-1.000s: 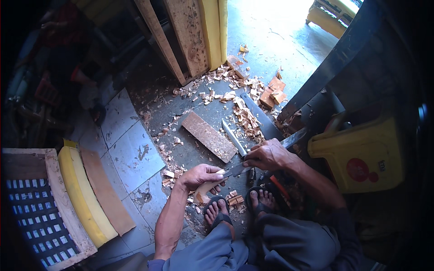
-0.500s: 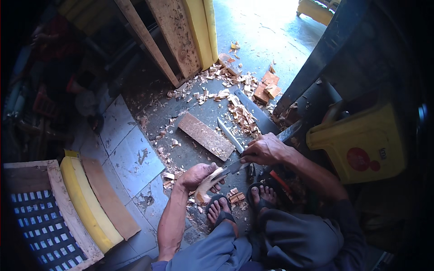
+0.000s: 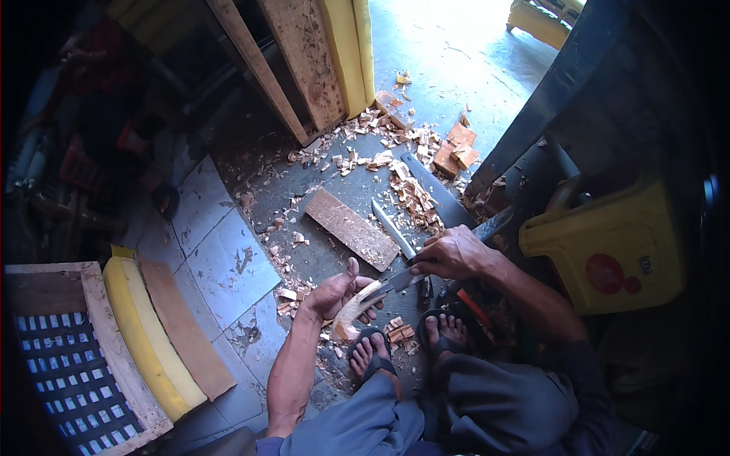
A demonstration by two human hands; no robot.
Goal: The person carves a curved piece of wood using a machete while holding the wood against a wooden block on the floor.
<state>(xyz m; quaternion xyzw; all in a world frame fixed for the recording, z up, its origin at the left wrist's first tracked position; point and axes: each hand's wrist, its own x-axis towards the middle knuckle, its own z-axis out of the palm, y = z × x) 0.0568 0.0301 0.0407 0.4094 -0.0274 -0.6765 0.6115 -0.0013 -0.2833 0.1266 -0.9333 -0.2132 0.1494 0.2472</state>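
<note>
Far-left near corner: wooden crate [image 3: 72, 357] with a blue lattice bottom, lying flat; a yellow curved slab [image 3: 144, 334] and a brown board [image 3: 186, 330] lean along its right edge, seemingly parked out of the working space.

Floor, left of centre: pale tiles [image 3: 220, 251], chipped, giving way to dark concrete strewn with wood chips [image 3: 395, 171], thickest toward the far doorway.

Left hand [image 3: 334, 292]: fingers curled shut around the upper part of a pale curved wood piece [image 3: 353, 308], thumb raised clear. The piece stands tilted with its lower end near the floor, just beside the feet, probably so it is steadied against the cut.

Centre, far of the hands: flat wooden plank [image 3: 353, 228] on the concrete, with a spare knife [image 3: 394, 228] lying just to its right, within reach.

Feet [image 3: 407, 342]: in sandals, near the hands, small offcuts between them.

Right hand [image 3: 452, 254]: fingers closed tight on the handle of a broad blade [image 3: 395, 283], whose edge meets the upper face of the wood piece, angled toward the left hand; the grip looks suited to shaving cuts.

Right: yellow plastic container [image 3: 608, 251], near the right forearm.

Far: timber posts [image 3: 304, 68] leaning upright, sunlit floor beyond.
</note>
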